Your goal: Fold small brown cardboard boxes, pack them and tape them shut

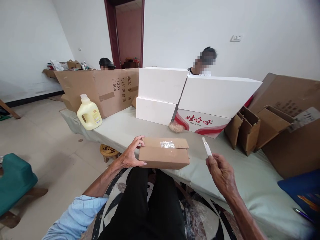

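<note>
A small brown cardboard box [163, 156] sits at the near edge of the cloth-covered table, with a shiny piece of clear tape [167, 144] across its top seam. My left hand [131, 153] grips its left end, fingers on top and thumb low on the near side. To the right of the box, my right hand [221, 171] is closed around a slim white tool [207, 147] that looks like a small cutter. The tool points up and away, apart from the box. Its exact kind is not clear.
White boxes [158, 85] stand stacked ahead, near a crumpled clear bundle [176, 127]. A yellow jug [89, 113] and a large carton [100, 90] are at left. Open cartons [248, 131] and a blue item [302, 193] lie right. Two people [203, 63] are behind the boxes.
</note>
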`<state>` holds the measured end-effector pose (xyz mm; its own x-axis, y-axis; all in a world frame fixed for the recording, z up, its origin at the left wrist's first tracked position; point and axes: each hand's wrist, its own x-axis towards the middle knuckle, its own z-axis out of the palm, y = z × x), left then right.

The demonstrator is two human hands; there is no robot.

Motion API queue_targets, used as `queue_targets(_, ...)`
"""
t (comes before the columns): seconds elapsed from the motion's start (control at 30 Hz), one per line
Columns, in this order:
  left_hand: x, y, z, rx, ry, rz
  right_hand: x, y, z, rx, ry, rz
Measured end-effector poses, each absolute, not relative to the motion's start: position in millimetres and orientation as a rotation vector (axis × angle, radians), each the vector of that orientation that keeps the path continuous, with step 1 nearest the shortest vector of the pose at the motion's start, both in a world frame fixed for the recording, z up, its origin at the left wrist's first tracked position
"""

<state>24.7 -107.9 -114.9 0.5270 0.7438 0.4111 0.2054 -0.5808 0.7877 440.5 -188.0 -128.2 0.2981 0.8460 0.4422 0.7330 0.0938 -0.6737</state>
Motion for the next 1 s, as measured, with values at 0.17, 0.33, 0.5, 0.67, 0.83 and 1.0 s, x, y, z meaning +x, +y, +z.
queue_targets(0.17, 24.3, -112.9, -110.9, 2.070, 0.814, 0.966, 381.1, -199.8, -72.1, -1.342, -1.943, 0.152)
queue_targets(0.33, 23.2, -117.0, -105.0, 2.101, 0.864, 0.941, 365.2, -197.6, -56.9, -1.270, -2.147, 0.178)
queue_targets(0.5, 23.1, -120.5, -102.3, 2.104, 0.891, 0.940, 365.4, -195.5, -51.4, -1.279, -2.231, 0.180)
queue_targets(0.67, 23.2, -122.0, -104.9, 2.104, 0.879, 0.968, 360.7, -197.1, -43.7, -1.315, -2.291, 0.107)
queue_targets(0.83, 22.3, -123.3, -107.7, 2.122, 0.875, 0.996, 357.4, -196.5, -36.8, -1.338, -2.311, -0.086)
queue_targets(1.0, 21.1, -124.3, -107.8, 2.136, 0.861, 1.000, 359.0, -189.1, -32.5, -1.315, -2.351, -0.306)
